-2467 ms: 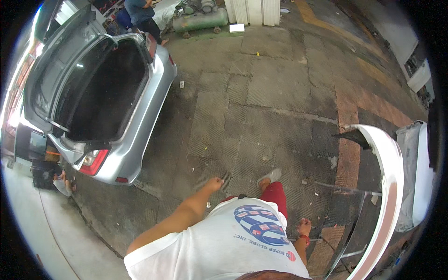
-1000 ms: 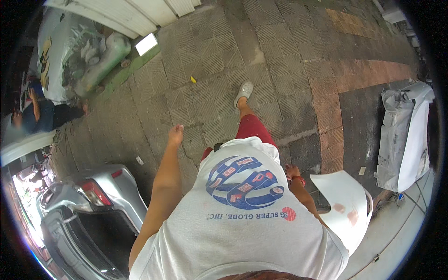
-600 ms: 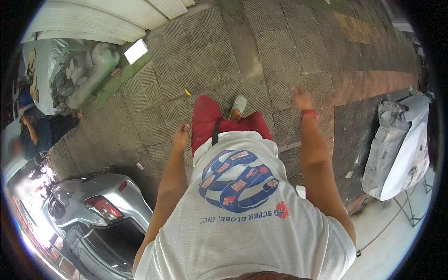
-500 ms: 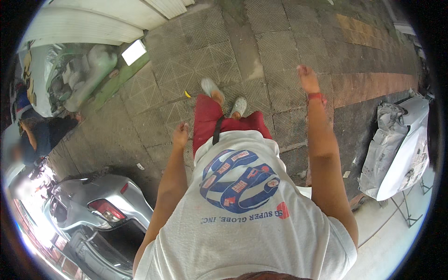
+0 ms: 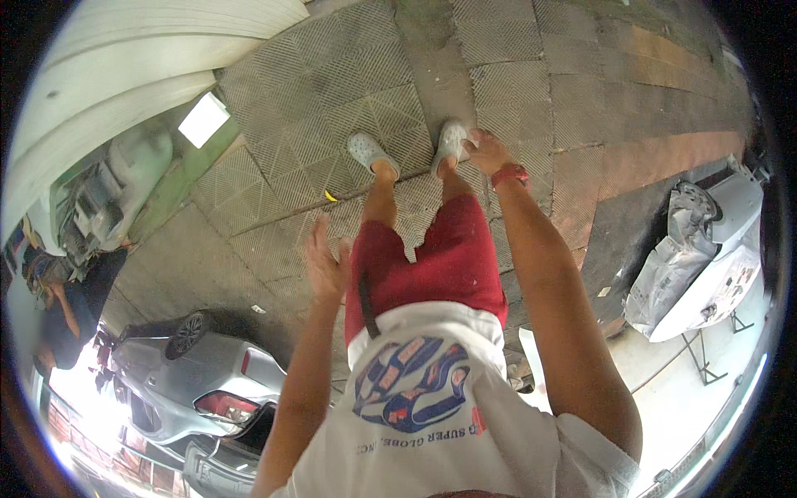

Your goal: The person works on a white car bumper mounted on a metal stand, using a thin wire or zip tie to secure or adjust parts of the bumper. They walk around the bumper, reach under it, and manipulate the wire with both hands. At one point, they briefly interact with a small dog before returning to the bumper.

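Head view, looking straight down the body: left hand [image 5: 326, 264] hangs at centre frame, its grip loose, fingers spread, holding nothing. Right hand [image 5: 486, 151] reaches further up the frame, just above a red wristband [image 5: 510, 175], its grip also slack and empty, fingers half curled. Both arms look to be out for balance in a walking stride, judging by the feet: two pale clogs [image 5: 369, 152] sit on the ribbed paving [image 5: 349, 100] at upper centre, and the right hand overlaps the right-hand shoe in the picture, though it is surely well above it. Nearest to the hands are only the red shorts [image 5: 432, 261] and the white printed shirt [image 5: 432, 407].

At lower left a silver car [image 5: 203, 386] stands parked, its boot edge cut off by the rim. At right, a white body panel [image 5: 706, 266] rests on a thin metal stand, propped up off the ground. At far left another person [image 5: 62, 311] in dark clothes is blurred by glare and hard to make out. A white shape peeking past the right forearm stays mostly hidden.
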Demonstrator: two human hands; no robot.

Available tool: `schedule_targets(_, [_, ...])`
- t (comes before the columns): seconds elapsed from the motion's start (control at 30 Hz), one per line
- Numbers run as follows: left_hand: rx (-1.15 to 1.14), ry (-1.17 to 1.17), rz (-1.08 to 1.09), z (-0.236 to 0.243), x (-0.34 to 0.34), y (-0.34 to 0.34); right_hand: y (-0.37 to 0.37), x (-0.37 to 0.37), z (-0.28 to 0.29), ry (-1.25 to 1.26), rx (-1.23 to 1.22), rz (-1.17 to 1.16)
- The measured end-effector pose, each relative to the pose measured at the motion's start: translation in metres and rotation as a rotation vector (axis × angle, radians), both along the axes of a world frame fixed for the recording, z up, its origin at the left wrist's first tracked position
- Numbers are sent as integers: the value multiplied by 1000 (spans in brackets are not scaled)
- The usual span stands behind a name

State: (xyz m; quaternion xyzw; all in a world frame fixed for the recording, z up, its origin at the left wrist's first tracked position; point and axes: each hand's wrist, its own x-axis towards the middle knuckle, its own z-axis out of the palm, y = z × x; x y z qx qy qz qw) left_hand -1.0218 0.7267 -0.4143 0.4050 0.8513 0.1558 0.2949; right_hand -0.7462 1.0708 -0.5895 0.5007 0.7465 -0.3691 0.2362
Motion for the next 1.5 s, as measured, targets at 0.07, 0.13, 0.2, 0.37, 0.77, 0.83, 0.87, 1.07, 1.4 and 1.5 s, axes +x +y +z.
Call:
schedule_targets(0.07, [36,-76,41,-12,15,33,20,-32,-52,-17,-1,2])
schedule_targets(0.13, [0,-107,24,-36,24,51,40,-58,-105,-54,4,10])
schedule_targets(0.2, [-23,-131,63,-63,38,62,61,-81,-155,-111,19,41])
schedule_targets(0.37, [19,-164,139,-134,64,62,96,-79,-320,-203,38,-23])
schedule_targets(0.77, [-104,-154,133,-168,101,98,141,-120,-481,-152,-132,-97])
schedule_targets(0.83, [-118,-150,132,-168,102,104,145,-130,-473,-165,-103,-67])
schedule_targets(0.87, [-117,-163,129,-170,103,107,147,-131,-469,-157,-58,-83])
schedule_targets(1.07, [-155,-203,157,-153,120,117,120,-72,-352,-11,479,389])
schedule_targets(1.4, [153,-365,574,-85,157,117,104,-58,12,360,-190,230])
schedule_targets(1.5, [213,-824,802,-113,131,102,47,-114,103,462,-517,96])
